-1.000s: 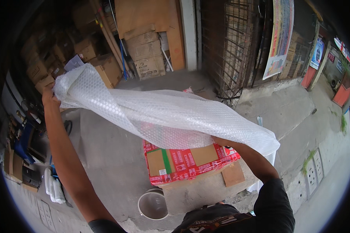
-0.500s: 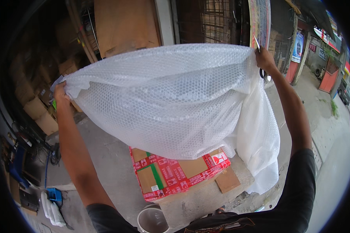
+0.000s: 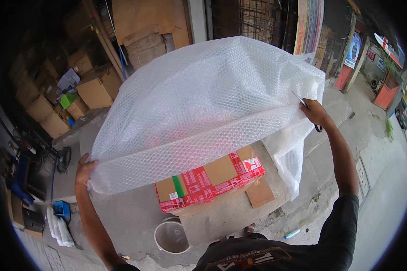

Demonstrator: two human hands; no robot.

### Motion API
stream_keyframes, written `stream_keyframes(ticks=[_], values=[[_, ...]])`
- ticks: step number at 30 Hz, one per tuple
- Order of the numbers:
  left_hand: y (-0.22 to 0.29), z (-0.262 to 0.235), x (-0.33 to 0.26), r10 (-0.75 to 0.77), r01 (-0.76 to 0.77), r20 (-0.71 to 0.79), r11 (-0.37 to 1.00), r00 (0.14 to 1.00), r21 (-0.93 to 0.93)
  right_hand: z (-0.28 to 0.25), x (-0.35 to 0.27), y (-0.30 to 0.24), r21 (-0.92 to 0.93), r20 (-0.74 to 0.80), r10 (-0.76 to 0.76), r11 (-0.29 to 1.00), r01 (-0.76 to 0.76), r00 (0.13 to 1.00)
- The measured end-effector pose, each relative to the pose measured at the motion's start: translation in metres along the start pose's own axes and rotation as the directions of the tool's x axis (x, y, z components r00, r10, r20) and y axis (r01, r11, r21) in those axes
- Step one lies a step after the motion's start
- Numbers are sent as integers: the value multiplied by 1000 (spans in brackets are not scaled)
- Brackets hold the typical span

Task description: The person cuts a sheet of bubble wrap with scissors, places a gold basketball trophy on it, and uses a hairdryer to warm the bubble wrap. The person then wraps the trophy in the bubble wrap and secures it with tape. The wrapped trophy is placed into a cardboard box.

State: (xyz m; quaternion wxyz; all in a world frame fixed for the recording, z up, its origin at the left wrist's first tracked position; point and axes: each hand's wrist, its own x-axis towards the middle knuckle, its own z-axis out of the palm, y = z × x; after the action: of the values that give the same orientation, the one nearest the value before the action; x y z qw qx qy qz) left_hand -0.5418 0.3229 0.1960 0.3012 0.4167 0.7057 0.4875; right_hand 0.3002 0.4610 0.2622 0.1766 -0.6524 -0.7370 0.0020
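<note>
Both hands spread wide apart, each clamped on an edge of a big sheet of bubble wrap (image 3: 203,108). Left hand (image 3: 83,169) pinching the lower left corner; right hand (image 3: 314,113) gripping the upper right edge together with scissors (image 3: 308,110). Sheet billowing over a red-and-brown cardboard box (image 3: 212,178) lying on a concrete surface (image 3: 239,212). White bucket (image 3: 172,235) just below, on the ground.

Bubble wrap (image 3: 203,108) blocks reach to the box (image 3: 210,178); its front stays open.
</note>
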Motion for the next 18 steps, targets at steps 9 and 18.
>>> stream_keyframes(ticks=[9, 18], values=[[-142, 42, -93, -147, 140, 19, 889, 989, -437, 97, -88, 37, 106, 680, 307, 857, -504, 665], [-183, 202, -249, -292, 297, 186, 402, 938, -866, 98, -181, 22, 244, 234, 204, 934, -260, 951]])
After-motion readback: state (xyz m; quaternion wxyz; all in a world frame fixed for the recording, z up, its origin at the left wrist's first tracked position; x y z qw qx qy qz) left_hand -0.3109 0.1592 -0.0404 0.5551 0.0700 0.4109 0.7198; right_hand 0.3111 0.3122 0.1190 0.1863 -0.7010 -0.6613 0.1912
